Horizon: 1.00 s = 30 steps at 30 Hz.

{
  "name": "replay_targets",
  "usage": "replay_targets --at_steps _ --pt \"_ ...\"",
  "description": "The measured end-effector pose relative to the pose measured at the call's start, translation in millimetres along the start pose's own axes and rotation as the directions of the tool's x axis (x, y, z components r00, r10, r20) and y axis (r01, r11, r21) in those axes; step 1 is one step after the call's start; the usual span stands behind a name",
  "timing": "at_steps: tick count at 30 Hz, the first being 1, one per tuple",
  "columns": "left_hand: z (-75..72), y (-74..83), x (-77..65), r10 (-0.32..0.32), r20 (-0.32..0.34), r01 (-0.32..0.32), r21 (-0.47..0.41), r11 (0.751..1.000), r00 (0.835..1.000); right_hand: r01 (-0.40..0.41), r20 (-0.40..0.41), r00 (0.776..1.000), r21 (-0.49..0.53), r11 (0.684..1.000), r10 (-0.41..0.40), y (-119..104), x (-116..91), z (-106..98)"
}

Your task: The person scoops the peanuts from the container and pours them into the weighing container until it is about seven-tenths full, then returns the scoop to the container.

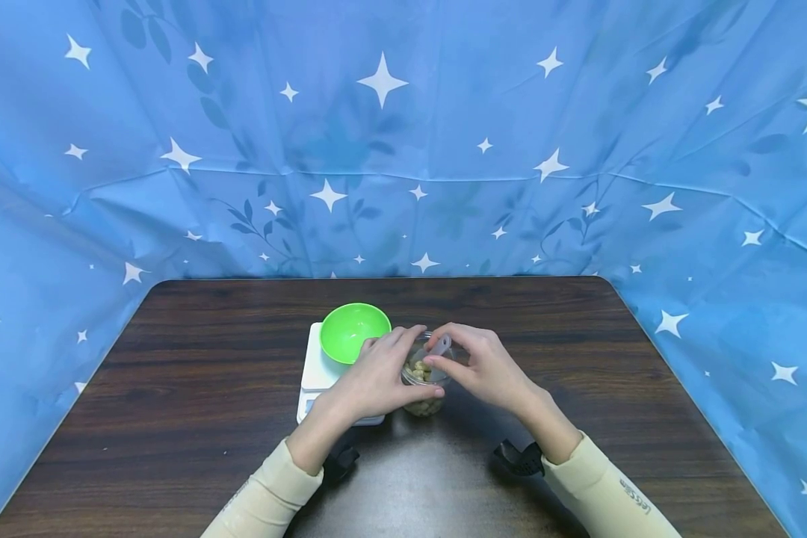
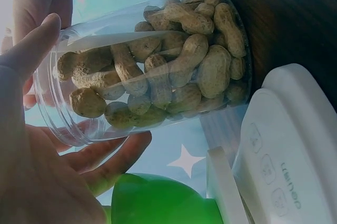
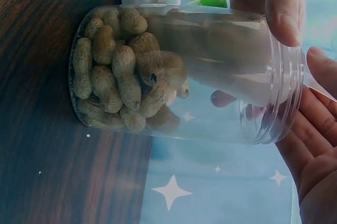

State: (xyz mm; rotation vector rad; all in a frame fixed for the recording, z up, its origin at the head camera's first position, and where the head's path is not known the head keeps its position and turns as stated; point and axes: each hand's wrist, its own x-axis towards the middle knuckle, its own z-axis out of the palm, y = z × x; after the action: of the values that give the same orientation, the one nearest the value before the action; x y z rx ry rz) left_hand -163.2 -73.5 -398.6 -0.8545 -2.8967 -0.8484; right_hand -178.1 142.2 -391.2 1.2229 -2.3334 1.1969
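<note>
A clear plastic jar (image 3: 210, 124) holding unshelled peanuts (image 2: 179, 66) stands upright on the table. My left hand (image 1: 379, 377) grips it near the rim, thumb on the near side and fingers round the far side. With thumb and fingers, my right hand (image 1: 480, 366) holds the handle of a translucent scoop (image 1: 441, 345) over the jar's mouth. The scoop's frosted body (image 3: 231, 60) reaches down inside the jar toward the peanuts, seen through the wall in the right wrist view. Left of the jar, a green bowl (image 1: 354, 329) sits on a white kitchen scale (image 1: 314, 368).
The dark wood table (image 1: 208, 396) carries all of this, with its far edge against a blue star-patterned curtain (image 1: 383, 134). My left forearm passes over the scale's near right part. Each wrist wears a black strap (image 1: 527, 457).
</note>
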Motion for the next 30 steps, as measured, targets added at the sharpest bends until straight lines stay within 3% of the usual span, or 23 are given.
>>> replay_targets --at_steps 5,30 --pt "0.2 -0.5 -0.1 0.003 0.000 -0.003 -0.005 1.000 1.000 -0.023 0.037 0.999 0.070 0.997 0.020 -2.4 0.7 0.9" --pt "0.8 -2.0 -0.5 0.007 -0.003 -0.007 -0.026 1.000 1.000 -0.024 0.053 0.998 0.079 0.997 0.020 -2.2 3.2 -0.2"
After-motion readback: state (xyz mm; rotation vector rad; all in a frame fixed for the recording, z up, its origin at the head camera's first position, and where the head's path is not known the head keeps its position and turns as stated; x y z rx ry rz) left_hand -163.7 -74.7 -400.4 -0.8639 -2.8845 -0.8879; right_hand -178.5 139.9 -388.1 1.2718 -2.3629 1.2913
